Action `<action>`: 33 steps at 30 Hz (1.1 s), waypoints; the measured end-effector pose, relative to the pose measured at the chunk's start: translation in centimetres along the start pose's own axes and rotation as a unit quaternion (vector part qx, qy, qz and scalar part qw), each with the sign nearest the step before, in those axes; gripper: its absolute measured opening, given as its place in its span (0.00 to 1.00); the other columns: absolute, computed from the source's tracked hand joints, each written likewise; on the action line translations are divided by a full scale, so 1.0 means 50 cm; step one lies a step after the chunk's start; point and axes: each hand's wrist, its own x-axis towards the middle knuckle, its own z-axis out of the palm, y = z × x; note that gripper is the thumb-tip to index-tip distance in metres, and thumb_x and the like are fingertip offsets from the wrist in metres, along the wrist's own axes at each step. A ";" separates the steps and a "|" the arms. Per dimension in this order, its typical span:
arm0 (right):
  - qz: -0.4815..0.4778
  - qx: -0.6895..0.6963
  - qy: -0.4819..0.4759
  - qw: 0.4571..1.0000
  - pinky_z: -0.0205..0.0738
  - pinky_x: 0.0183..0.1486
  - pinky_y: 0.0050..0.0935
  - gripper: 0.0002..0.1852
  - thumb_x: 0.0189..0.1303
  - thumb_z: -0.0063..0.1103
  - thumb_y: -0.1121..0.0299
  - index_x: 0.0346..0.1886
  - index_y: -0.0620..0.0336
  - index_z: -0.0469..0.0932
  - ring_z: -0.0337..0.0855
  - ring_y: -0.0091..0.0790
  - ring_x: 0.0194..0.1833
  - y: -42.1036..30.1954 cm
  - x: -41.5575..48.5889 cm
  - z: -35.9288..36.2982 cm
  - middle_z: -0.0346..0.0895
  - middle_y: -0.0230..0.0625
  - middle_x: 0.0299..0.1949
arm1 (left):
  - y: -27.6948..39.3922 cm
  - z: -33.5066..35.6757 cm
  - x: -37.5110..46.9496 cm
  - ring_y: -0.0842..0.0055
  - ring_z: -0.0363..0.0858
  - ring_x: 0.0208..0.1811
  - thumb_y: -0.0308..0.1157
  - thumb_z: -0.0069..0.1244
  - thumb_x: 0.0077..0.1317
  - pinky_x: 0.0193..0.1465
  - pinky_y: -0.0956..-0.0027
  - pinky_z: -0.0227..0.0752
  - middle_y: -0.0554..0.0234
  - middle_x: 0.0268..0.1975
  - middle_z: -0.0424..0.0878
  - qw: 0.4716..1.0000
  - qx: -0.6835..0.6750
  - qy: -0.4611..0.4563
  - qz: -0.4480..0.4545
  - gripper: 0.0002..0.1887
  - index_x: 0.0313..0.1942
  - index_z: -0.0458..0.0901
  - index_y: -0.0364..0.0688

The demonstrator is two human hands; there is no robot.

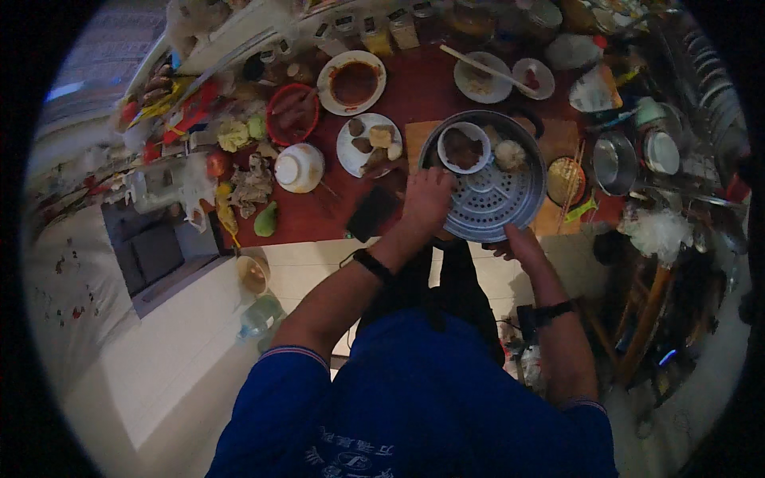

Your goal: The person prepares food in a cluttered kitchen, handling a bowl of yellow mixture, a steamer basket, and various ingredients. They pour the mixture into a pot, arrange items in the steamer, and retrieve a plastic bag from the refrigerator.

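Note:
A round metal steamer pot (496, 209) with a perforated rack rests partly over a wooden cutting board (565, 132). Inside it are a small white bowl (464, 148) of dark brown food and a pale, bulb-like food piece (510, 155). My left hand (427, 194) lies across the pot's left rim, fingertips at the bowl's near edge; whether it grips bowl or rim is unclear. At the near right, my right hand (521, 244) holds the pot's rim, thumb on top and fingers beneath. A black handle (529, 121) projects from the pot's far right side.
Left of the pot stand a plate of food pieces (352, 160), an overturned white bowl (299, 168), a red basket (291, 113) and a plate of dark sauce (354, 82). A dark phone-like object (373, 213) lies near the table's front edge. Chopsticks (574, 185) cross a bowl at right.

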 end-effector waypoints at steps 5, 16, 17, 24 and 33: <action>-0.004 0.008 -0.003 1.000 0.75 0.26 0.27 0.26 0.74 0.41 0.48 0.47 0.62 0.79 0.87 0.29 0.27 -0.012 -0.011 0.000 0.89 0.40 0.33 | -0.122 -0.061 0.008 0.49 0.81 0.50 0.30 0.59 0.59 0.52 0.49 0.74 0.48 0.48 0.82 0.965 -0.145 0.156 -0.150 0.20 0.52 0.79 0.40; 0.016 -0.002 0.010 1.000 0.76 0.30 0.30 0.23 0.75 0.42 0.48 0.49 0.59 0.77 0.86 0.32 0.29 -0.015 -0.013 0.000 0.88 0.41 0.35 | -0.276 -0.005 0.097 0.46 0.82 0.55 0.44 0.62 0.60 0.56 0.48 0.78 0.39 0.60 0.76 0.942 -0.086 0.019 -0.323 0.29 0.57 0.75 0.39; 0.014 0.005 0.005 1.000 0.76 0.31 0.30 0.23 0.75 0.42 0.49 0.49 0.59 0.77 0.86 0.32 0.30 -0.011 -0.012 -0.001 0.88 0.41 0.35 | -0.278 0.002 0.105 0.46 0.82 0.55 0.45 0.61 0.60 0.56 0.48 0.78 0.40 0.62 0.75 0.944 -0.058 0.027 -0.323 0.29 0.57 0.75 0.38; 0.003 0.003 -0.002 1.000 0.76 0.31 0.30 0.23 0.75 0.40 0.49 0.51 0.58 0.78 0.86 0.31 0.30 0.006 -0.004 -0.006 0.88 0.39 0.36 | -0.285 0.024 0.123 0.48 0.84 0.52 0.47 0.65 0.54 0.55 0.48 0.79 0.40 0.52 0.81 0.949 0.023 0.086 -0.302 0.31 0.53 0.77 0.36; -0.027 0.010 0.006 1.000 0.74 0.26 0.27 0.25 0.73 0.41 0.49 0.48 0.60 0.79 0.87 0.29 0.29 -0.008 -0.015 0.005 0.89 0.38 0.34 | -0.285 -0.020 0.137 0.49 0.83 0.50 0.43 0.64 0.52 0.54 0.52 0.78 0.43 0.52 0.81 0.940 -0.048 0.109 -0.319 0.33 0.55 0.75 0.35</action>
